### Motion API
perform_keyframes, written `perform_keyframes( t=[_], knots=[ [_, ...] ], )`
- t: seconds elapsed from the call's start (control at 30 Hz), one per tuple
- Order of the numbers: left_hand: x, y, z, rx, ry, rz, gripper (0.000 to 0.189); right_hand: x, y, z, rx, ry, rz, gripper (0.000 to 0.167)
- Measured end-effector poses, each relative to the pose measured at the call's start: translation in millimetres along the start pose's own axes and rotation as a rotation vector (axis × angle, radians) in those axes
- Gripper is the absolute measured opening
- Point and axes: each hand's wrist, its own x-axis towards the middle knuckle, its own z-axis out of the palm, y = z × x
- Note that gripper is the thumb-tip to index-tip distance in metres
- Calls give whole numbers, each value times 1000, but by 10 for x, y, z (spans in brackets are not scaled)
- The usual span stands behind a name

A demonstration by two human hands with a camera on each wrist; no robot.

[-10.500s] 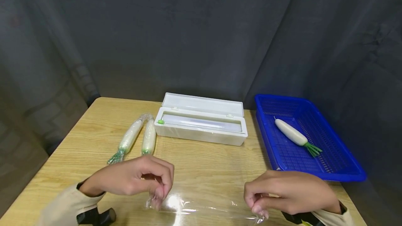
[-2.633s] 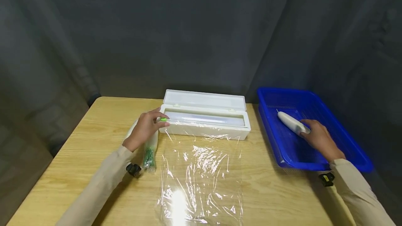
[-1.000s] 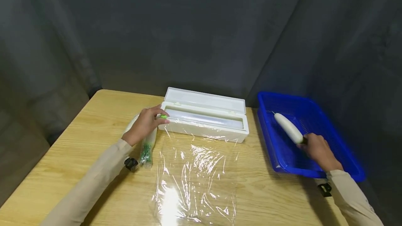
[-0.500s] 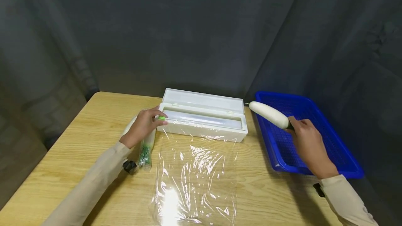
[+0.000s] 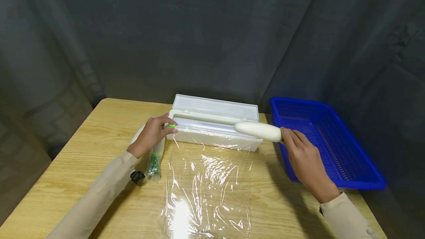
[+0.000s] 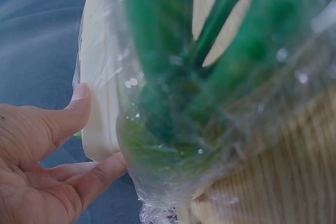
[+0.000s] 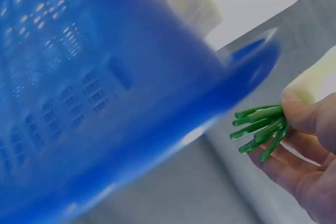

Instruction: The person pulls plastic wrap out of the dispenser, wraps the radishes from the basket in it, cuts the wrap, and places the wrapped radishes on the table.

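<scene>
My left hand (image 5: 151,134) grips the left end of an open white cling film box (image 5: 206,138), by its green slider (image 5: 171,125). In the left wrist view the thumb and fingers (image 6: 100,179) pinch the box end (image 6: 102,114). From the box a sheet of cling film (image 5: 207,187) lies pulled out toward me over the table. My right hand (image 5: 305,158) holds a white radish (image 5: 259,131) by its leaf end, in the air in front of the box's right part. Green stems (image 7: 262,127) poke out between its fingers in the right wrist view.
To the right stands a blue plastic basket (image 5: 358,184), with nothing seen inside. Two film-wrapped radishes (image 5: 158,148) lie left of the box, partly behind the left hand and forearm. A dark curtain (image 5: 212,36) hangs behind the wooden table (image 5: 83,143).
The right hand has lifted the radish out of the basket and carried it left toward the box. Earlier, both hands pulled the film out; since then the left hand has stayed at the box.
</scene>
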Motion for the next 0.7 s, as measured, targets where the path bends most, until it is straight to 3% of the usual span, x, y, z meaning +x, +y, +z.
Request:
perform_keyframes(
  t=[0.1,0.33,0.7],
  knots=[
    [-3,7,-10,-19,-16,-2,13,15,-121,40,3,22,-39,41],
    [-8,-1,-38,-10,-25,-11,14,30,-340,105,61,36,-87,39],
    [4,-4,-45,10,-18,4,14,-93,-599,278,112,-93,-108,48]
  ],
)
